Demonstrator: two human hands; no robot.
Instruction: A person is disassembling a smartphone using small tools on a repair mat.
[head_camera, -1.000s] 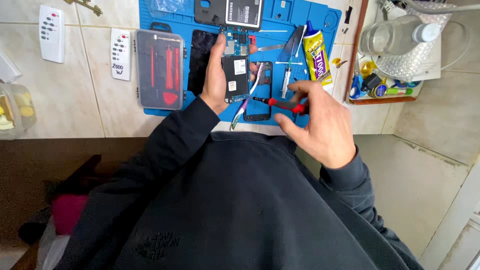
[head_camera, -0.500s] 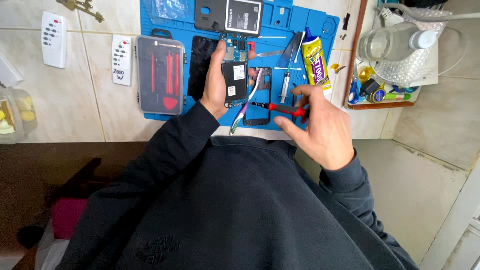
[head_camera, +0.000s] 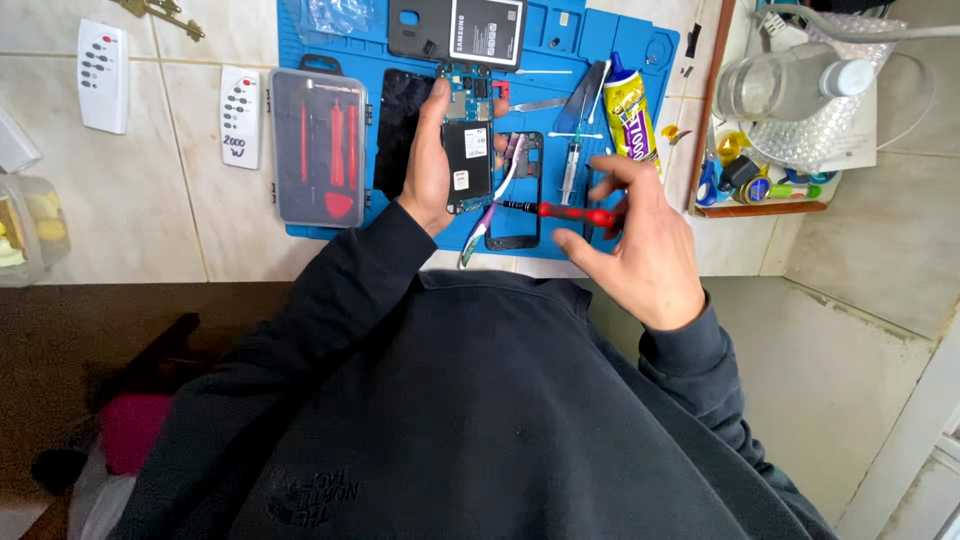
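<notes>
We look down past our dark sweatshirt at a tiled bench with a blue work mat spread across its middle. Our left hand lies on the mat, its grip closed around an opened phone, thumb along one long edge and fingers at the other; the phone's circuit board and a black battery face up. Our right hand is just to the right of it, its grip pinched on a small screwdriver with a red handle. The screwdriver lies nearly level, its dark tip pointing left and sitting at the lower right corner of the phone. Under the screwdriver, flat on the mat, rests a black phone frame, and a purple tool pokes out between the frame and the phone.

Left of our left hand a black screen panel lies on the mat, and beyond that a clear plastic case of red tools. At the top of the mat sits a second phone back with a battery. To the right of the frame are a syringe and a yellow glue tube. Two white remotes lie on the bare tiles at the left. A wooden tray at the right edge holds a clear jar and small bits we cannot make out
</notes>
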